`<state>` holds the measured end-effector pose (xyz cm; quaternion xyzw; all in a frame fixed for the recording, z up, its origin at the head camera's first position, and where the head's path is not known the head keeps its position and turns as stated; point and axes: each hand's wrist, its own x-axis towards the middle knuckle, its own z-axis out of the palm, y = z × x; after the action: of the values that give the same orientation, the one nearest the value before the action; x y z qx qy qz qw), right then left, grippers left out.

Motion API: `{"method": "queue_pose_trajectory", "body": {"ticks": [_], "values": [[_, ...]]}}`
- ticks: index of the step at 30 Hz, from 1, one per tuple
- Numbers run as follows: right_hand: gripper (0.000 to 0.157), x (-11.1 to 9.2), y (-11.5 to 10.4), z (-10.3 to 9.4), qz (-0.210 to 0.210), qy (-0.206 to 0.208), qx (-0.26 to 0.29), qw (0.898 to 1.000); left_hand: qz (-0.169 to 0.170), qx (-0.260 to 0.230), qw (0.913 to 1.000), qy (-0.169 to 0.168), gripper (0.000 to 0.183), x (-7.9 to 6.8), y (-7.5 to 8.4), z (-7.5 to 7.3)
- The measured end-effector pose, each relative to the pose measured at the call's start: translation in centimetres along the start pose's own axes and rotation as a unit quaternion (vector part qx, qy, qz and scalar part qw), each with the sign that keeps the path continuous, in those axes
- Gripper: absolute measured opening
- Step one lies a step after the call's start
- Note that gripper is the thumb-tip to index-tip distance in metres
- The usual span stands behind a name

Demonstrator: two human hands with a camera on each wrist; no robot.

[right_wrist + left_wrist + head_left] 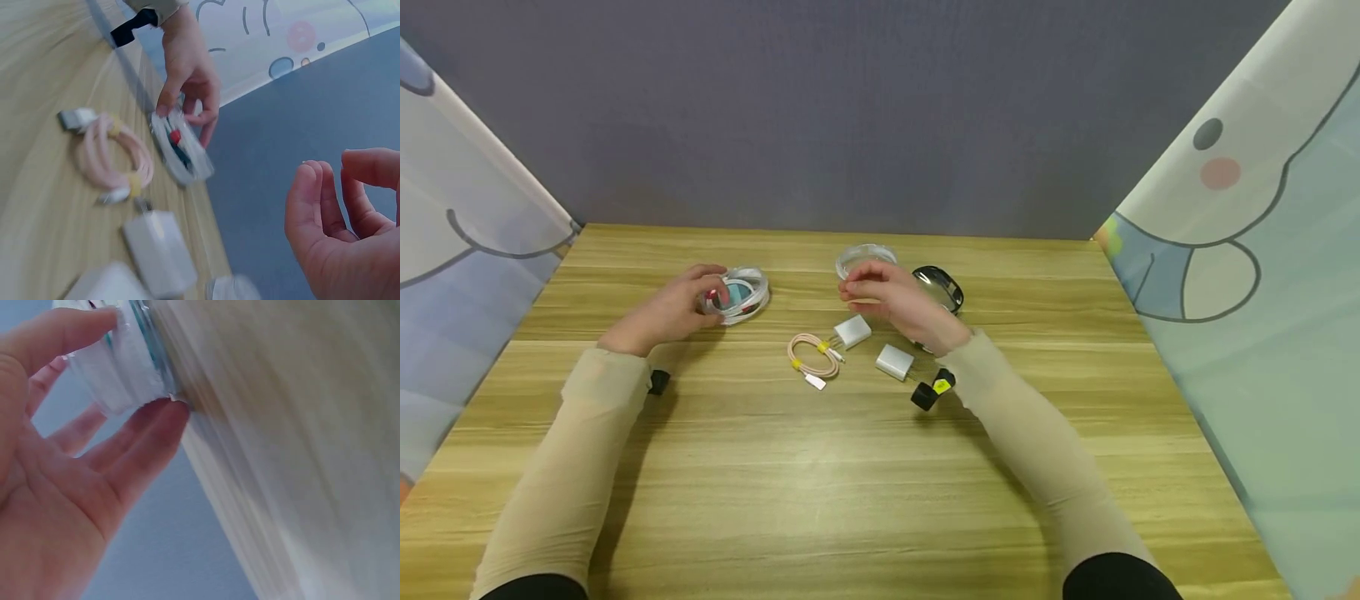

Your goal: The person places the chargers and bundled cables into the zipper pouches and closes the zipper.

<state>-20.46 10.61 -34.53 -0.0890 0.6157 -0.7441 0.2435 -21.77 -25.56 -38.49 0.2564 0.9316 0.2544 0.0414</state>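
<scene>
No legible text, only a possibly marked yellow sticker (942,386)

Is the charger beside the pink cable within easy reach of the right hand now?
Probably yes: the right hand appears to hold nothing and hovers nearby, and the charger lies uncovered beside the cable.

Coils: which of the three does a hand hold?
The left coil, with red and teal parts: the left hand grips it. No hand holds the pink coil or the rear coil.
</scene>
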Motion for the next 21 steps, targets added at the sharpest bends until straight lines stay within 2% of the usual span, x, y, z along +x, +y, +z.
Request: {"method": "queue_pose_trajectory", "body": {"ticks": [9, 14, 21], "values": [[0.008, -4.3, 0.9, -3.6, 0.012, 0.009, -0.04, 0.999, -0.051, 0.002, 0.9984, -0.024, 0.029, 0.0, 0.8, 0.0], [0.008, -5.8, 1.9, -5.0, 0.016, -0.004, -0.076, 0.997, -0.019, 0.019, 0.9992, -0.028, 0.028, -1.0, 1.3, -0.3], [0.015, -7.6, 3.3, -5.6, 0.024, -0.016, -0.101, 0.994, 0.005, -0.007, 0.9987, -0.05, 0.027, -2.2, 2.0, -0.2]]}}
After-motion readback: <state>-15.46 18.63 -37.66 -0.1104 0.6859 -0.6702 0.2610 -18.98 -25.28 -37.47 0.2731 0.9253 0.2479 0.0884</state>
